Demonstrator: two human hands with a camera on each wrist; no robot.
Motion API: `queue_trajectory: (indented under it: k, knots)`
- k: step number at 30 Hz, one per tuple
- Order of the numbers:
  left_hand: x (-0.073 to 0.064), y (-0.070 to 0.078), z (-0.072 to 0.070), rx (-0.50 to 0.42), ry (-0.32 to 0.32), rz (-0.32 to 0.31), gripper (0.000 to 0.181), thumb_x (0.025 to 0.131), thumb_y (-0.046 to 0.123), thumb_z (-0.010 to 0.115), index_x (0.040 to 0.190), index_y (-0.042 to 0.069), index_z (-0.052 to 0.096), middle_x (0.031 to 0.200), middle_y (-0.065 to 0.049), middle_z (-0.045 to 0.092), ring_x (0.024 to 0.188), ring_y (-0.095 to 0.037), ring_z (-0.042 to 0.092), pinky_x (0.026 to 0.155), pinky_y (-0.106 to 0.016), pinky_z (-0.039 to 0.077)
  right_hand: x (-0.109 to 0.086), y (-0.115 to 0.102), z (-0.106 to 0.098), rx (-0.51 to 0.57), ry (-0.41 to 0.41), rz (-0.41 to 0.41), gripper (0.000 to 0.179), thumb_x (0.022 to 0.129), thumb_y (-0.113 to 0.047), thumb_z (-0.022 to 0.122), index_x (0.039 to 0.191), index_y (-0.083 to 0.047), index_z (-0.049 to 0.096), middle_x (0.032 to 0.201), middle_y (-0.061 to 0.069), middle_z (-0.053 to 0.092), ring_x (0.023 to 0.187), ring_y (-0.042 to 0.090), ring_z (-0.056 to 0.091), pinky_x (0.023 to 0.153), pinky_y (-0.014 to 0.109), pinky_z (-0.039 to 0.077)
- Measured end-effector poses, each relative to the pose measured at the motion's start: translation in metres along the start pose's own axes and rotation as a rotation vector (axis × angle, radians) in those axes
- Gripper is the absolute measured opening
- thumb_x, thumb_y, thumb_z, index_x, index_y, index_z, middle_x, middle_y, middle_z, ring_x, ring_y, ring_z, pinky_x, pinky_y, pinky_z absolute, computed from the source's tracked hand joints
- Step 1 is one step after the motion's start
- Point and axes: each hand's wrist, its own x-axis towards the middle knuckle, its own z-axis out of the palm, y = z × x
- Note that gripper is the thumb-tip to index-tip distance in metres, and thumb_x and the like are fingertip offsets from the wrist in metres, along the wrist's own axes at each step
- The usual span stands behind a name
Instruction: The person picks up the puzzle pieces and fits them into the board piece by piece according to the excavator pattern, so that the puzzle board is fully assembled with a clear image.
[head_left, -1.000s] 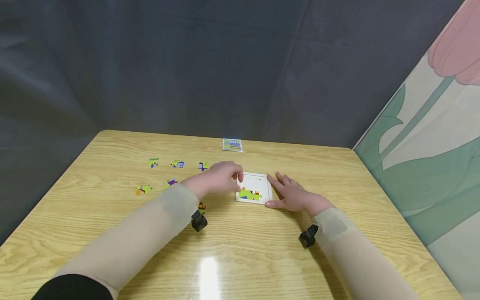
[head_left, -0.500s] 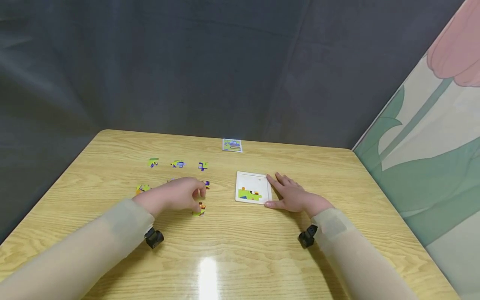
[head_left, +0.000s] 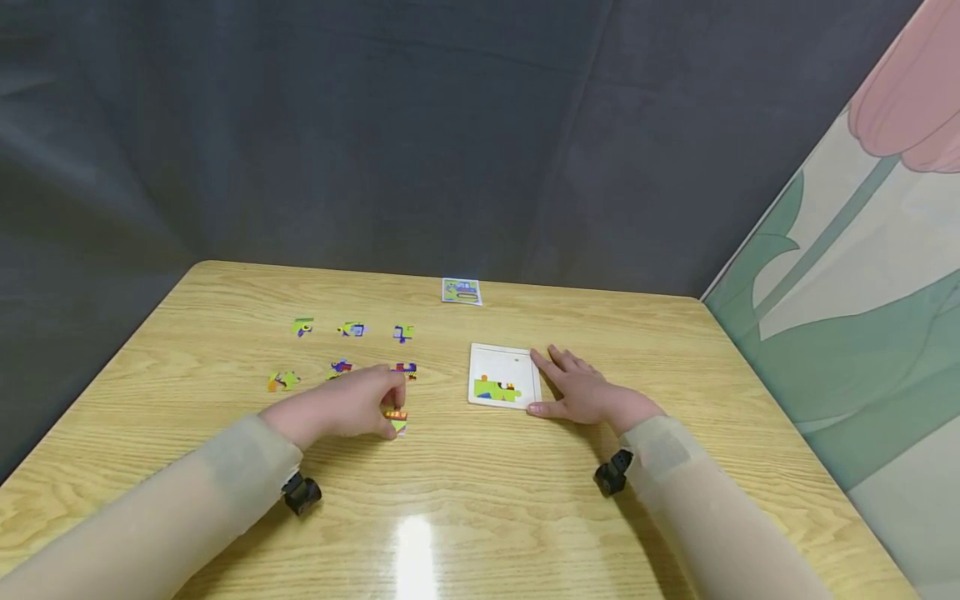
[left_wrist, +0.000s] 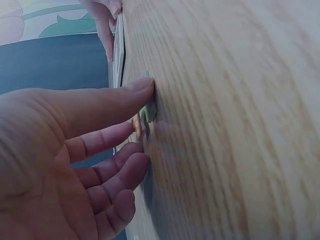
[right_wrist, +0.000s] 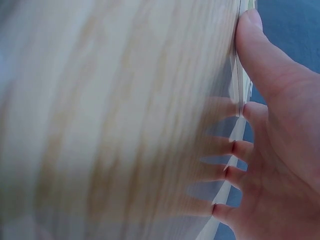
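Observation:
My left hand pinches a jigsaw puzzle piece with green and orange-red print between thumb and index finger. In the left wrist view that puzzle piece stands tilted at the wood, and the other fingers curl loosely beside it. To the right lies a white square puzzle tray; joined green pieces fill part of its near side. My right hand rests with spread fingers against the tray's right edge. In the right wrist view the thumb lies on the tray's edge.
Several loose puzzle pieces lie left of the tray, among them a purple-blue one, a green and orange one and a back-row piece. A small picture card lies near the far edge of the wooden table.
My left hand has gone from the tray leftward to the near puzzle piece, and now pinches it. The right hand has stayed at the tray's edge.

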Motion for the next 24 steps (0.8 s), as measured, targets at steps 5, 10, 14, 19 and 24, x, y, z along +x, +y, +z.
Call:
queue_trajectory:
  k: [5, 10, 14, 19, 24]
  knots:
    - [0.002, 0.000, 0.000, -0.105, 0.018, 0.008, 0.023, 0.084, 0.003, 0.078, 0.088, 0.011, 0.057, 0.080, -0.001, 0.055, 0.072, -0.017, 0.049, 0.067, -0.034, 0.042, 0.001, 0.001, 0.001, -0.008, 0.002, 0.006, 0.095, 0.092, -0.061, 0.056, 0.159, -0.012, 0.011, 0.161, 0.025, 0.005, 0.144, 0.049, 0.007, 0.109, 0.066, 0.014]
    - [0.005, 0.002, -0.002, -0.166, 0.019, 0.021, 0.018, 0.086, -0.004, 0.072, 0.083, 0.008, 0.060, 0.077, -0.001, 0.057, 0.070, -0.017, 0.051, 0.066, -0.034, 0.043, 0.003, 0.001, 0.002, -0.014, 0.004, 0.010, 0.094, 0.092, -0.061, 0.056, 0.159, -0.013, 0.011, 0.161, 0.024, 0.005, 0.144, 0.049, 0.007, 0.109, 0.066, 0.014]
    - [0.009, 0.007, -0.004, -0.191, 0.011, 0.026, 0.017, 0.087, -0.005, 0.070, 0.083, 0.008, 0.060, 0.077, -0.001, 0.059, 0.069, -0.017, 0.052, 0.066, -0.034, 0.044, 0.002, 0.001, 0.002, -0.012, 0.003, 0.011, 0.094, 0.092, -0.061, 0.056, 0.159, -0.013, 0.010, 0.161, 0.024, 0.005, 0.144, 0.049, 0.007, 0.109, 0.066, 0.014]
    - [0.021, 0.015, -0.006, -0.247, 0.008, 0.035, 0.016, 0.088, -0.006, 0.067, 0.083, 0.007, 0.060, 0.074, -0.004, 0.058, 0.064, -0.017, 0.052, 0.060, -0.032, 0.043, 0.002, 0.001, 0.002, -0.002, 0.003, 0.005, 0.096, 0.091, -0.063, 0.055, 0.159, -0.013, 0.010, 0.161, 0.025, 0.004, 0.144, 0.049, 0.006, 0.110, 0.065, 0.013]
    - [0.044, 0.025, -0.007, -0.303, 0.061, 0.055, 0.014, 0.089, -0.005, 0.067, 0.084, 0.007, 0.061, 0.073, -0.004, 0.056, 0.062, -0.016, 0.050, 0.058, -0.029, 0.042, 0.004, 0.005, 0.004, -0.003, 0.003, 0.001, 0.099, 0.089, -0.068, 0.052, 0.159, -0.014, 0.008, 0.161, 0.023, 0.002, 0.145, 0.047, 0.004, 0.110, 0.064, 0.012]
